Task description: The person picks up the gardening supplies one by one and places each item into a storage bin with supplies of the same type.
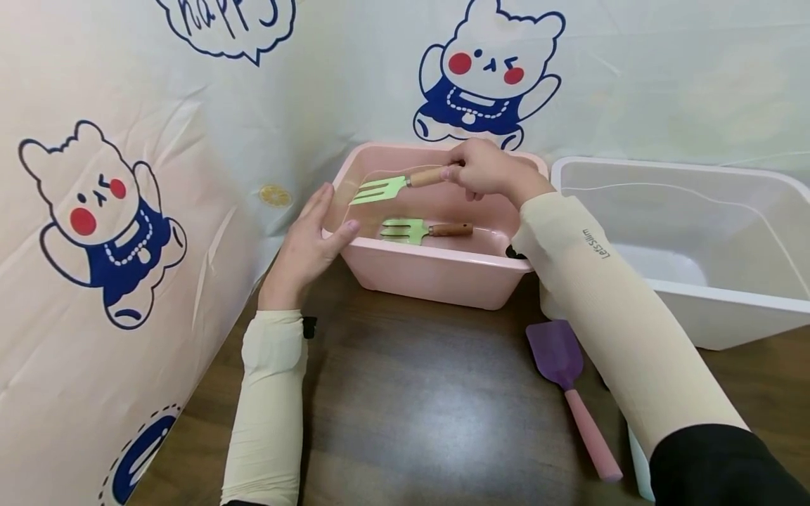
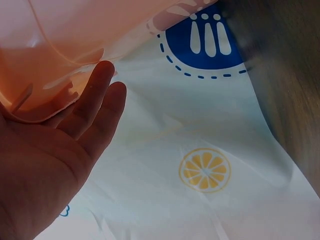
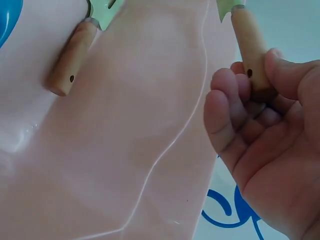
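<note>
My right hand (image 1: 484, 169) pinches the end of the wooden handle of a garden hand fork (image 1: 427, 177) between thumb and fingers. Its light green tines point left, over the inside of the pink basin (image 1: 436, 277). A second green hand fork (image 1: 451, 230) lies in the basin, handle to the right. My left hand (image 1: 300, 242) rests at the basin's left corner, its fingers fairly straight along the outside and the thumb by the front rim. In the right wrist view, the handle of the held fork (image 3: 250, 45) stands between thumb and fingertips.
A white bin (image 1: 728, 309) stands right of the basin. On the dark wooden table (image 1: 405, 393) lies a purple shovel (image 1: 557, 348) with a pink handle. Partly hidden under my right arm is a pale blue object (image 1: 640, 464). A patterned sheet (image 1: 342, 84) hangs behind and to the left.
</note>
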{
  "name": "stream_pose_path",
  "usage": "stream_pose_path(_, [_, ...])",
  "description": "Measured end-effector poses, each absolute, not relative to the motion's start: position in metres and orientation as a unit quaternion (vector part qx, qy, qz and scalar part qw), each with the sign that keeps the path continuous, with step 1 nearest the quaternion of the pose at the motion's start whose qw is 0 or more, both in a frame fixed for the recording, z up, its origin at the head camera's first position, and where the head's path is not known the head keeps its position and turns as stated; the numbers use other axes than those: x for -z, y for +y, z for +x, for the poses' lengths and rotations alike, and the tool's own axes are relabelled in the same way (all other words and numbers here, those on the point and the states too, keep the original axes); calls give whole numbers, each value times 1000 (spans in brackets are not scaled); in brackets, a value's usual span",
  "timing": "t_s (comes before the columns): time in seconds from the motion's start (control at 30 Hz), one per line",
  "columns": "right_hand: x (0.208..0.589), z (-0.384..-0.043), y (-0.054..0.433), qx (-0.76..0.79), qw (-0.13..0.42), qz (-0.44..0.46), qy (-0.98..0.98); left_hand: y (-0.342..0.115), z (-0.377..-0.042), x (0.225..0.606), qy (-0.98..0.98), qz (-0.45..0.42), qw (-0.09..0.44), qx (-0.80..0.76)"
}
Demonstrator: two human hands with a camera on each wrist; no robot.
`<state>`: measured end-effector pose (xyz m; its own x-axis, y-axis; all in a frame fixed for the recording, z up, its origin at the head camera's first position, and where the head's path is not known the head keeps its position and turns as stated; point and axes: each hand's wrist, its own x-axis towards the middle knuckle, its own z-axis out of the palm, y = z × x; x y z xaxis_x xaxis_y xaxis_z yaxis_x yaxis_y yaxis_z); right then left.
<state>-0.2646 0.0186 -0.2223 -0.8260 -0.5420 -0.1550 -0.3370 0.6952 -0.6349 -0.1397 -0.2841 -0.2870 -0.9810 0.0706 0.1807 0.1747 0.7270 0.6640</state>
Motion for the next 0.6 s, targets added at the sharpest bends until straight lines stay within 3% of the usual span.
stream_pose_path(0.27, [230,-264,22,299,248,-238,890,-285,-140,288,-927,-70,76,360])
stream_pose_path(0.6, [233,-266,21,308,267,-251,878,-283,-140,287,-928,-69,75,357])
